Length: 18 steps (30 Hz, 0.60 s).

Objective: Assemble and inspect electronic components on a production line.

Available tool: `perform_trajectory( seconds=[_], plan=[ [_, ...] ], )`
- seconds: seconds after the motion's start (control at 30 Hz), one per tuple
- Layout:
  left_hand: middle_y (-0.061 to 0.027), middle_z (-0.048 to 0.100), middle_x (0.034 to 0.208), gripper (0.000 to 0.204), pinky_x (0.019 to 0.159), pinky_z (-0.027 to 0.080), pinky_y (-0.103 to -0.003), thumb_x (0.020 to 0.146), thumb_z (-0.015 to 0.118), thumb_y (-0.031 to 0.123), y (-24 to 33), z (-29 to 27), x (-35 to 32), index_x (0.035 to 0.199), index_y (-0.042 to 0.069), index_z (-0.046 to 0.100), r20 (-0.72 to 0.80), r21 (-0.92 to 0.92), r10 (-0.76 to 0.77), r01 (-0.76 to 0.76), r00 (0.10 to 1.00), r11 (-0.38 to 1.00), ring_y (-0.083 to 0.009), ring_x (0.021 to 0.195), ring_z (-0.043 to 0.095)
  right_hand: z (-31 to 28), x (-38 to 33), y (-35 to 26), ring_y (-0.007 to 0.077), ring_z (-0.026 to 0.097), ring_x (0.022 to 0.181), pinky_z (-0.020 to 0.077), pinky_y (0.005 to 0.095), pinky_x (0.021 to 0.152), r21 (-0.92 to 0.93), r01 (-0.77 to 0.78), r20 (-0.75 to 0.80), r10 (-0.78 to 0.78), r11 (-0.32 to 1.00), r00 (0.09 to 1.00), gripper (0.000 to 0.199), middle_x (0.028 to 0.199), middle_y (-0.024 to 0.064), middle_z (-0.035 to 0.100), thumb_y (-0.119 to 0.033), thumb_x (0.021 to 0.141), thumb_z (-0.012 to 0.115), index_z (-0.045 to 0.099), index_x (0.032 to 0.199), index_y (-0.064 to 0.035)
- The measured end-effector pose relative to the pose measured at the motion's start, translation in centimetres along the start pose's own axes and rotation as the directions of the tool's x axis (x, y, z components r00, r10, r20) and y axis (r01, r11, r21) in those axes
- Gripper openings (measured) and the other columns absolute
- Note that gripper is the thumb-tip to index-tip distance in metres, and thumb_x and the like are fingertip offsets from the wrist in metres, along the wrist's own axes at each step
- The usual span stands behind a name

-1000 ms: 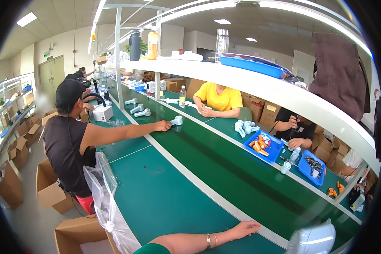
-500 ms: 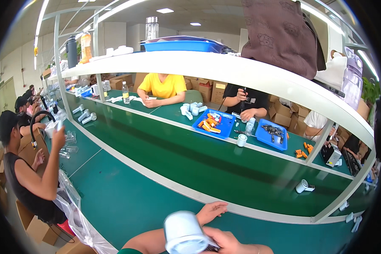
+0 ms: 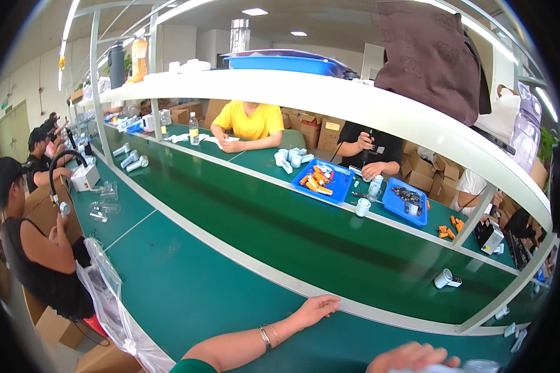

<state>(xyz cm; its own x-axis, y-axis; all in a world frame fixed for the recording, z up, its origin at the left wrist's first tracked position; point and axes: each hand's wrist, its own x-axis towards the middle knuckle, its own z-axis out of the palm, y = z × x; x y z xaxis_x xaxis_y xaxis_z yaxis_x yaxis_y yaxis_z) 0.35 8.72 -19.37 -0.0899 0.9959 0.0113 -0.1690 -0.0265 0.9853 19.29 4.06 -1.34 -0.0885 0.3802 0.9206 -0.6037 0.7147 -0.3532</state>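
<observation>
My left hand (image 3: 319,309) lies on the metal rail at the edge of the green worktable (image 3: 186,280), with its fingers stretched out and nothing in them. At the lower edge of the picture my right hand (image 3: 410,356), somewhat blurred, is curled over a pale blue device (image 3: 432,368). Most of that device is cut off by the frame. Beside the fingers shows the clear round end (image 3: 482,365) of a plastic part; whether it is joined to the device I cannot tell.
Past the rail runs a green conveyor belt (image 3: 230,205) carrying a pale blue device (image 3: 443,279). Blue trays of orange parts (image 3: 317,180) and dark parts (image 3: 407,199) stand opposite, by co-workers. A white shelf (image 3: 305,90) spans overhead. A plastic bag (image 3: 115,311) hangs at left.
My right hand has moved right and down with the pale blue device, now mostly out of the picture. My left hand stays on the rail. The co-worker at left has lowered a raised hand.
</observation>
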Motion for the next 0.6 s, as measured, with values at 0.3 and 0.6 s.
perform_trajectory(
  seconds=[0.3, 0.6],
  plan=[
    [-0.0081, 0.063, 0.103, 0.036, 0.081, 0.047, -0.026, 0.093, 0.053, 0.024, -0.8, -2.5, -1.1, 0.122, 0.002, 0.054, -0.085, 0.038, 0.028, -0.025, 0.996, 0.999, -0.0124, 0.096, 0.057, 0.5, 2.0, 1.9, 0.0185, 0.051, 0.064, 0.0435, 0.0268, 0.056, -0.297, -0.445, 0.312, 0.526, 0.845, 0.791, 0.030, 0.071, 0.0095, 0.049, -0.029, 0.081, 0.065, 0.046, 0.087, -0.0056],
    [-0.0071, 0.062, 0.109, 0.036, 0.090, 0.044, -0.028, 0.091, 0.058, 0.019, 0.9, 0.7, 0.4, 0.121, 0.001, 0.054, 0.027, -0.019, -0.061, 0.062, 0.998, 0.998, -0.0124, 0.102, 0.055, -1.3, 0.6, 4.0, 0.0186, 0.059, 0.075, 0.0477, 0.0309, 0.066, -0.509, -0.290, 0.430, 0.531, 0.811, 0.730, 0.041, 0.079, 0.0108, 0.059, -0.011, 0.075, 0.064, 0.050, 0.111, 0.0027]
  ],
)
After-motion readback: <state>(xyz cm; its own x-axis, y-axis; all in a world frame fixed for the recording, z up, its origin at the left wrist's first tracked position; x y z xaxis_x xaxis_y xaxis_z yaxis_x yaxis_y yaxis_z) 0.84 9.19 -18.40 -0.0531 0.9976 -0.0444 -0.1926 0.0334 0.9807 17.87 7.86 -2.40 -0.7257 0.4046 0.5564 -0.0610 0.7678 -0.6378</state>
